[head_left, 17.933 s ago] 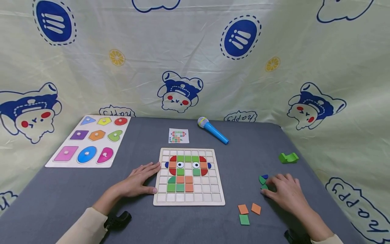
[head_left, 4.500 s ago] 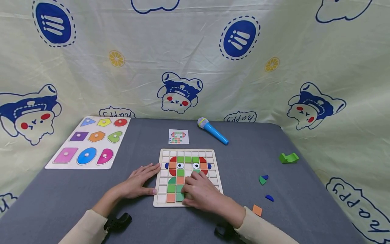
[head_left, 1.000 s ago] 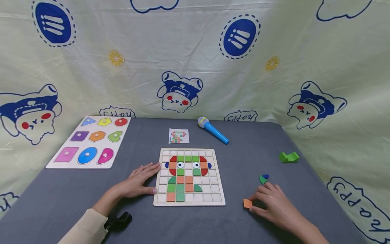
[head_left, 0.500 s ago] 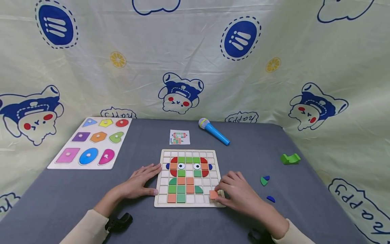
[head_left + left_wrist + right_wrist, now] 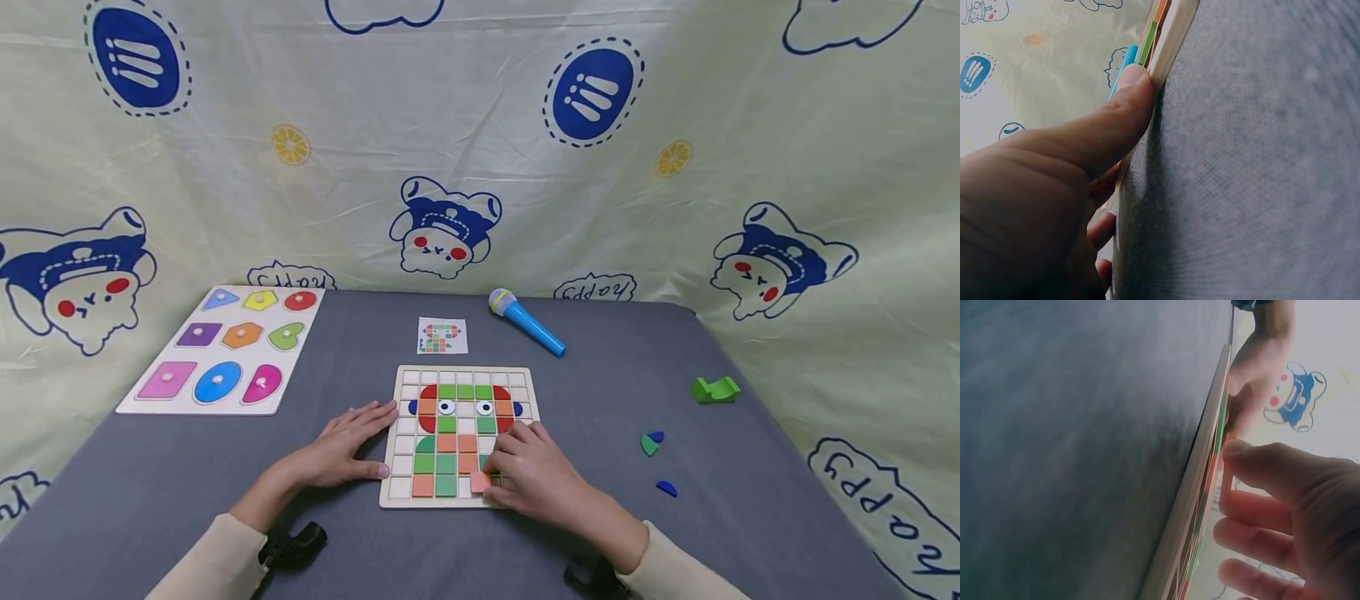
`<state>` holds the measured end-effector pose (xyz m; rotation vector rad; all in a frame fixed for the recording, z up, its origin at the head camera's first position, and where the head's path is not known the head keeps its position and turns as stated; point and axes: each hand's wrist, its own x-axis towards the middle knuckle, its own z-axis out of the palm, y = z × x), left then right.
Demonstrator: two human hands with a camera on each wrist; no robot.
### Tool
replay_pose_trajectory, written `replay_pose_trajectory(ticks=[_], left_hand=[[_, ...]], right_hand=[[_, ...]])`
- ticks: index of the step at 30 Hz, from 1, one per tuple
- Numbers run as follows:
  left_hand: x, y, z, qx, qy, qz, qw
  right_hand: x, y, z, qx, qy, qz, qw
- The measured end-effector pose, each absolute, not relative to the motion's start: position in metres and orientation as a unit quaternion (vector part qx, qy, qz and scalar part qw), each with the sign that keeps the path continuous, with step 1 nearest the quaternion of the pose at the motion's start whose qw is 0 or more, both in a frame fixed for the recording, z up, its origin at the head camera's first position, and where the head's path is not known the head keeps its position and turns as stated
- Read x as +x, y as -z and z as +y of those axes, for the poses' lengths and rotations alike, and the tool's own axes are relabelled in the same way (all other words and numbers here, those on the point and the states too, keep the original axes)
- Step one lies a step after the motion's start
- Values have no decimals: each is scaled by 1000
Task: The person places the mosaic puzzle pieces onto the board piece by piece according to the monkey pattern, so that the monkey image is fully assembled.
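Observation:
The thumb and fingers of my right hand [image 5: 536,475] pinch an orange square tile [image 5: 479,483] over the bottom row of the wooden grid board [image 5: 517,379]. In the right wrist view this tile [image 5: 1227,472] stands on edge between thumb and index finger, above the board's surface. My left hand [image 5: 341,450] rests along the board's left edge, fingers extended and thumb touching the near-left side. Coloured tiles on the board form a figure with two eyes. A green quarter-circle tile [image 5: 483,461] is partly hidden behind my right fingers.
Right of the board lie a green quarter-circle piece [image 5: 649,446] and two blue half-round pieces [image 5: 666,489]. Farther right sits a green curved block [image 5: 715,390]. Behind the board are a pattern card [image 5: 442,336] and a blue toy microphone [image 5: 528,323]. A shape puzzle board [image 5: 172,350] lies left.
My right hand has carried the orange tile left from the table onto the board. Since the oldest frame, an orange tile, a green tile and a green quarter-circle joined the figure. My left hand stays put.

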<state>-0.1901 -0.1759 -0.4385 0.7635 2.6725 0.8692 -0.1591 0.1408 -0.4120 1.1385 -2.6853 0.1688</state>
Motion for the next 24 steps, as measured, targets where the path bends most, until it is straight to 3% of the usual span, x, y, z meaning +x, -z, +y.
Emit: replay_pose_trajectory(ticks=[24], left_hand=[[-190,437,-176,268,-292,912,108]], right_hand=[[-160,416,124,402,-31,-907,120]])
